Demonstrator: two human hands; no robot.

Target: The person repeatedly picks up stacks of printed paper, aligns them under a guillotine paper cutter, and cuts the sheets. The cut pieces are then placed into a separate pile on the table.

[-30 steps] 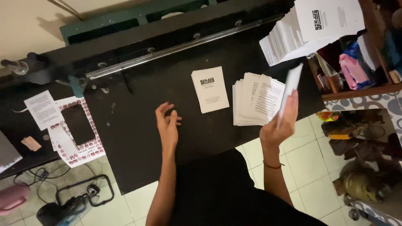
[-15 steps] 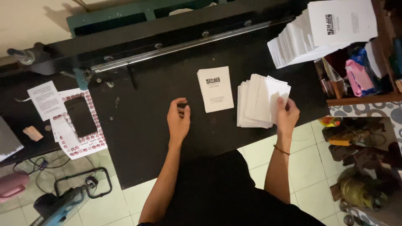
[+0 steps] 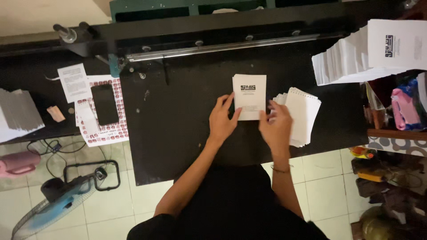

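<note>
A small stack of white printed booklets (image 3: pixel 249 94) lies on the black work table (image 3: pixel 178 124). My left hand (image 3: pixel 223 119) touches its lower left edge with fingers spread. My right hand (image 3: pixel 275 125) rests at its lower right corner, fingers on the booklet's edge and partly over a fanned pile of white punched sheets (image 3: pixel 304 114) just to the right. Neither hand has lifted anything.
A tall stack of white printed sheets (image 3: pixel 378 53) sits at the back right. A metal rail (image 3: pixel 222 46) crosses the table's far side. A black phone (image 3: pixel 104 104) lies on papers at left, by another paper stack (image 3: pixel 18 114). A fan (image 3: pixel 58 202) stands on the tiled floor.
My right hand put its sheet down on the fanned pile, then moved left to the booklet stack. My left hand moved right onto the stack's edge. The view shifted left.
</note>
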